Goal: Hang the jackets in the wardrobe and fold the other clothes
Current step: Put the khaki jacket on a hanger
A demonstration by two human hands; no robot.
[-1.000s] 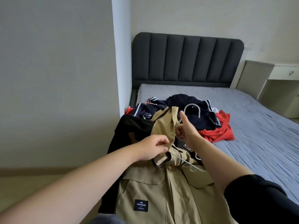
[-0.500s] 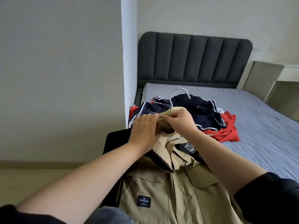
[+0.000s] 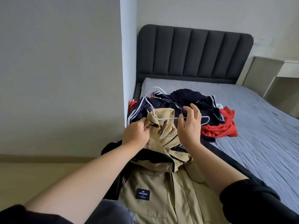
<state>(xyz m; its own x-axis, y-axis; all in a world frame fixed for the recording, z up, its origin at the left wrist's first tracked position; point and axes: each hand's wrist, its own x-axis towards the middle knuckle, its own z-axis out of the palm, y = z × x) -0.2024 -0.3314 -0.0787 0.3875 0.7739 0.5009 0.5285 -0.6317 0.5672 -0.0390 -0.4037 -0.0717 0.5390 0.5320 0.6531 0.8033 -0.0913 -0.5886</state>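
A khaki jacket (image 3: 161, 188) with a black label lies at the near corner of the bed, its collar lifted. My left hand (image 3: 135, 135) grips the bunched collar fabric at the neck of a white wire hanger (image 3: 151, 102). The hanger's left arm is inside the jacket; its right arm sticks out bare. My right hand (image 3: 189, 126) holds that bare arm between thumb and fingers, the other fingers spread. Behind lie a navy striped garment (image 3: 191, 101) and a red garment (image 3: 224, 126). A black jacket (image 3: 111, 146) lies under the khaki one.
The bed (image 3: 258, 135) has a grey-blue sheet and a dark padded headboard (image 3: 194, 52). A white wall corner (image 3: 127, 62) stands just left of the bed. A pale bedside unit (image 3: 278, 75) is at the back right. Beige floor (image 3: 32, 175) shows at the left.
The hanger has turned so its right arm now sticks out sideways. My right hand left the collar and moved right onto that arm. My left hand still holds the collar.
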